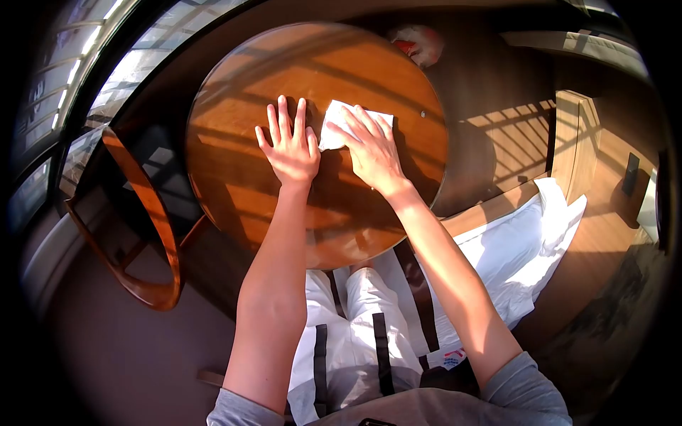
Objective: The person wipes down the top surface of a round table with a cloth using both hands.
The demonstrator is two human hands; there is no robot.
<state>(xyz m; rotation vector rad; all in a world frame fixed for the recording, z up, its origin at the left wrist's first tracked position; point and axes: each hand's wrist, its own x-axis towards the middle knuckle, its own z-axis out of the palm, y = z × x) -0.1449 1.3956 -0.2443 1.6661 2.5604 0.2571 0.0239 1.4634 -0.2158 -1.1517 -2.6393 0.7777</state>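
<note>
My left hand (pixel 290 150) lies flat on the round wooden table (pixel 241 78), its fingers spread and nothing in it. To its right, my right hand (pixel 373 153) presses a folded white cloth (pixel 332 131) against the tabletop. The thumb and fingers rest over the cloth, whose corners stick out on both sides of the hand. The part under the palm and fingers is hidden. Whether the cloth is fabric or thick paper I cannot tell.
A wooden chair (pixel 160 220) stands at the left by the window. White plastic sheeting (pixel 497 248) lies over a wooden ledge at the right. A white and red bag (pixel 419 46) sits beyond the table's far edge. Sunlight stripes cross the table.
</note>
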